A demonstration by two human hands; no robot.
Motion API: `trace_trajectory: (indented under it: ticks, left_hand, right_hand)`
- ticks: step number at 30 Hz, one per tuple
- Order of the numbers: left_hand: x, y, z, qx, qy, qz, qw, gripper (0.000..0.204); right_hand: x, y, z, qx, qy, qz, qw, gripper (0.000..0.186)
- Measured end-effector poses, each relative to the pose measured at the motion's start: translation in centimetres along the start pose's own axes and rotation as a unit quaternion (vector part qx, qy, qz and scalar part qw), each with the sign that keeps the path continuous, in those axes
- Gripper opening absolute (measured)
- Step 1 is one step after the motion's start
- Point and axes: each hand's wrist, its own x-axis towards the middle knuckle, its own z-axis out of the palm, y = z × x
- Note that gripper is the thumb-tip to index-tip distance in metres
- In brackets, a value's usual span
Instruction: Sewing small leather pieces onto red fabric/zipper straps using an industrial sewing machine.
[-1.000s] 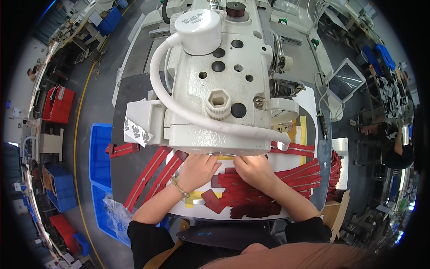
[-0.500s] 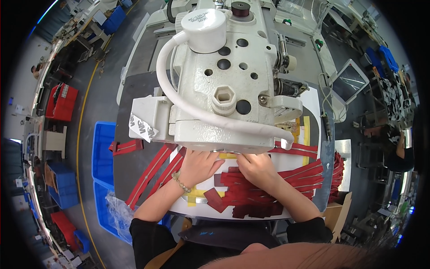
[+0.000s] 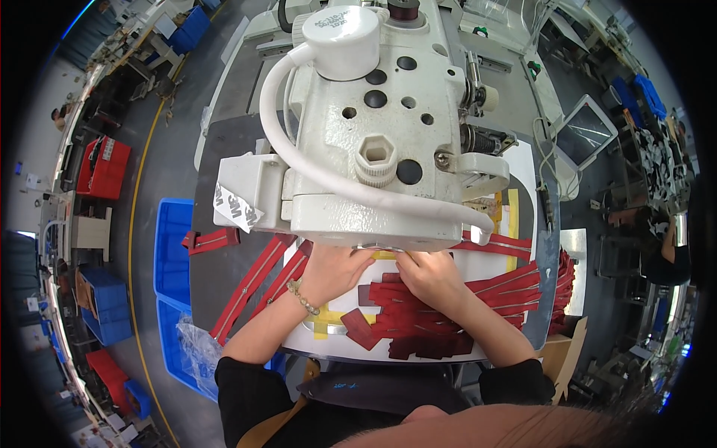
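Observation:
My left hand, with a beaded bracelet at the wrist, reaches under the front of the white sewing machine head; its fingertips are hidden there. My right hand has its fingers curled at the head's lower edge, beside a yellow-taped strip; whatever it grips is hidden. A thick pile of red zipper strips lies under and right of my right forearm. Two longer red zippers slant beside my left forearm, and a short one lies farther left on the table.
Blue bins, one holding clear plastic, stand left of the table. A cardboard box is at the lower right, a screen at the upper right. A co-worker is at the far right; other workbenches line both sides.
The whole view has shifted a little up and to the right. My left fingers sit slightly deeper under the machine head, less visible than before. My right hand has barely moved.

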Motion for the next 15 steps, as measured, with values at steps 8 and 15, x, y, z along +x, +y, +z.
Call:
trace_trajectory:
  ticks: [8,15]
  left_hand:
    - [0.70,0.14,0.17,-0.016,0.063,0.030,0.997,0.012]
    - [0.61,0.21,-0.13,0.007,0.022,0.024,0.999,0.024]
  right_hand:
    - [-0.09,0.21,0.34,0.010,-0.008,-0.003,1.000,0.024]
    - [-0.16,0.21,0.28,0.004,-0.010,-0.005,1.000,0.026]
